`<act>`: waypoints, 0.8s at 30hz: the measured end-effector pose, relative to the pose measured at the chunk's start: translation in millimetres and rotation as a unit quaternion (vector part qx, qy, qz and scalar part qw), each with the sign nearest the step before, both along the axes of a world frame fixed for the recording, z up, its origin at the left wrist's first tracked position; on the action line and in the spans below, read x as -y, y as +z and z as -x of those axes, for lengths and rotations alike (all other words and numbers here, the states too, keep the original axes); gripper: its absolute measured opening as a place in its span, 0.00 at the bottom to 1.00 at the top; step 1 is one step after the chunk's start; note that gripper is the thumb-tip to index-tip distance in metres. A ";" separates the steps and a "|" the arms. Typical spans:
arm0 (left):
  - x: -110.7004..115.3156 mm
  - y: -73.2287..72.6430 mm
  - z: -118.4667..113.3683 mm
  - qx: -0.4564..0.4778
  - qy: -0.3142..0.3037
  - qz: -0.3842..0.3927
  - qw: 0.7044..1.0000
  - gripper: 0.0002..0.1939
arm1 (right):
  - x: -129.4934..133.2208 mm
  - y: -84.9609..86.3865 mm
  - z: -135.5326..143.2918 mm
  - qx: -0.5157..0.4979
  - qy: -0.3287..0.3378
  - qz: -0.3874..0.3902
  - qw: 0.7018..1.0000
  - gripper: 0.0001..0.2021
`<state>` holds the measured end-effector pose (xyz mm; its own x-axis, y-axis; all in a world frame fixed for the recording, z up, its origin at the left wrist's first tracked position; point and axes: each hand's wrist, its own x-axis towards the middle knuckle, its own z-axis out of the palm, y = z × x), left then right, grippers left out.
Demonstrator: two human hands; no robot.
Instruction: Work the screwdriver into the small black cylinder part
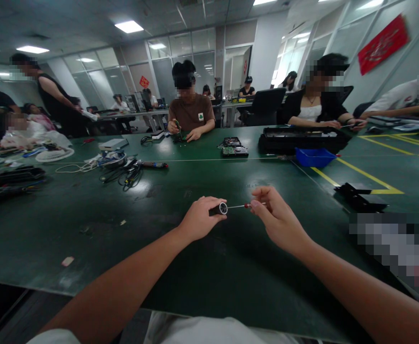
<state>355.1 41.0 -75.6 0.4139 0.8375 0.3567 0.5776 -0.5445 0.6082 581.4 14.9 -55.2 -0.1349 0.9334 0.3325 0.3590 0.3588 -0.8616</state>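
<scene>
Left hand (200,218) clasps a dark, pale-rimmed cylinder (223,208), right hand (280,220) pinches a slim metal-shafted tool (246,205)

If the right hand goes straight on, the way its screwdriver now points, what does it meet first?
Likely the black cylinder in the left hand; the screwdriver seems to end at or near it, but depth is unclear.

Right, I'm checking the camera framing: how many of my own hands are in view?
2: the left hand, near mid-picture, gripping a black tube; the right hand, beyond it to the right, holding a screwdriver.
</scene>
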 end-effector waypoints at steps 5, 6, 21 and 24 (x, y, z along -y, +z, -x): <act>2.9 3.5 -2.3 0.001 -0.011 -0.023 1.000 0.20 | -8.5 0.3 1.1 -0.174 -0.028 0.073 0.982 0.13; 3.3 4.7 -2.4 -0.001 -0.004 -0.024 1.000 0.21 | -11.2 -1.1 0.3 -0.202 -0.035 0.092 0.974 0.14; 2.8 1.1 -2.6 -0.030 0.007 0.020 0.999 0.22 | -0.9 -1.4 4.3 -0.019 -0.069 -0.034 0.997 0.12; 2.8 -0.6 -3.4 -0.036 0.002 0.020 0.999 0.22 | -0.8 -2.0 3.8 0.005 -0.059 -0.036 0.998 0.11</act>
<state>358.4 38.2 -76.2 0.4346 0.8518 0.2925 0.6226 -0.5188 0.5859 577.6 15.7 -57.1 -0.0291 0.9166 0.3987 0.4106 0.3746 -0.8313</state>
